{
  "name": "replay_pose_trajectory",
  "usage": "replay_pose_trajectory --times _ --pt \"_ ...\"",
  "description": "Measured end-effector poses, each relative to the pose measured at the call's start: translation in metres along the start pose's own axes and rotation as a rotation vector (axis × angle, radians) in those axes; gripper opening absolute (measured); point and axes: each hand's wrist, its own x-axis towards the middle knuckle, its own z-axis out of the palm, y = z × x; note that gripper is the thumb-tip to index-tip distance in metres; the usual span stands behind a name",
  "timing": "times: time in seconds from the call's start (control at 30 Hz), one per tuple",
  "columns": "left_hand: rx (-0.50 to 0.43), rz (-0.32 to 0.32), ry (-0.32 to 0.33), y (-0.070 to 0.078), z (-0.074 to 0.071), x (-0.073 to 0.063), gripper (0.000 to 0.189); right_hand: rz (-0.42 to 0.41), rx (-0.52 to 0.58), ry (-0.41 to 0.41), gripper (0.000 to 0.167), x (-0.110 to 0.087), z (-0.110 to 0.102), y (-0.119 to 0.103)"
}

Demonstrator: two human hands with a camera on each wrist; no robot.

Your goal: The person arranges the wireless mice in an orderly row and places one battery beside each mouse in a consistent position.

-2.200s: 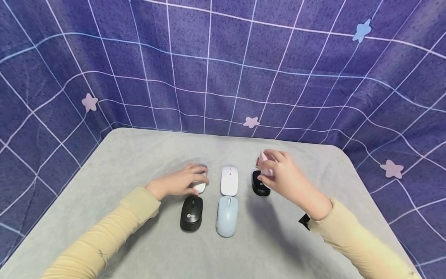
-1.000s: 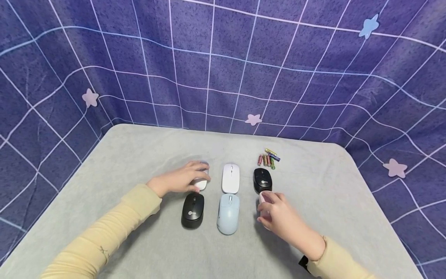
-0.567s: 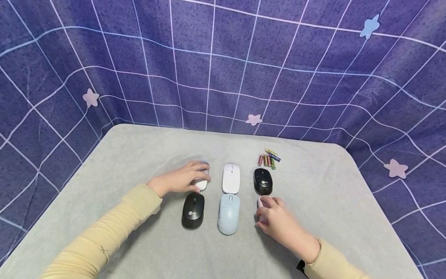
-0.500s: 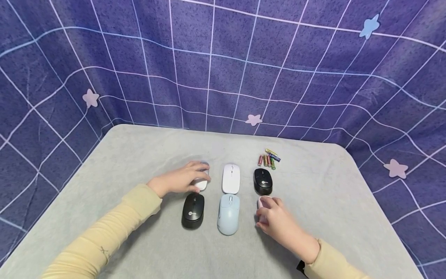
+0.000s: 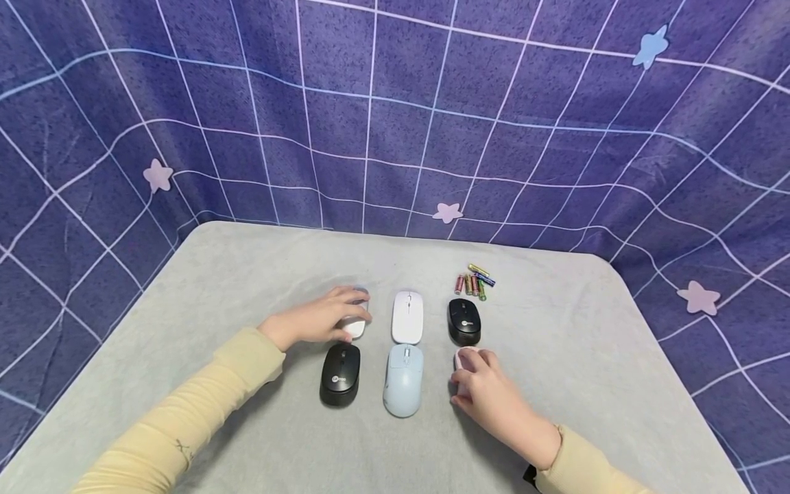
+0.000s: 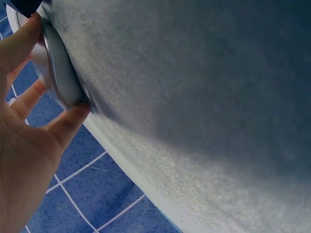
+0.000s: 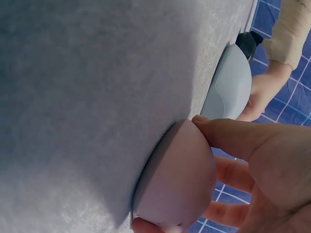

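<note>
In the head view my left hand (image 5: 317, 315) holds a white computer mouse (image 5: 354, 328) at the back left, its fingers over the top. The left wrist view shows this mouse (image 6: 63, 73) between thumb and fingers, flat on the cloth. At the front right my right hand (image 5: 496, 398) grips a pink computer mouse (image 5: 461, 387), mostly hidden under the fingers. In the right wrist view the pink mouse (image 7: 177, 179) sits on the cloth, thumb on one side and a fingertip on the other. A black mouse (image 5: 464, 321) lies just behind it.
Between the hands lie a second white mouse (image 5: 407, 317) and a light blue mouse (image 5: 403, 381). Another black mouse (image 5: 340, 374) is in front of my left hand. Several small batteries (image 5: 474, 283) lie at the back right. A purple gridded curtain (image 5: 395, 123) hangs behind the grey table (image 5: 259, 261).
My right hand has brought the pink mouse forward from beside the batteries, down to the cloth in front of the black mouse. The batteries came into sight. My left hand stays put.
</note>
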Motion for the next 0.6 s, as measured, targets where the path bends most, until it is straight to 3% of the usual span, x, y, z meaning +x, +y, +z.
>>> replay_pose_trajectory --times 0.13,0.37,0.6 --pt "0.0 0.003 0.001 0.0 0.0 0.0 0.046 -0.011 -0.005 -0.01 0.029 0.0 -0.001 0.0" --pt "0.004 0.003 0.002 0.0 0.001 0.0 0.045 -0.061 0.023 -0.001 0.059 0.003 -0.009 0.004" --pt "0.007 0.005 0.003 -0.002 0.002 0.001 0.046 -0.079 0.023 0.073 0.063 0.016 -0.026 0.008"
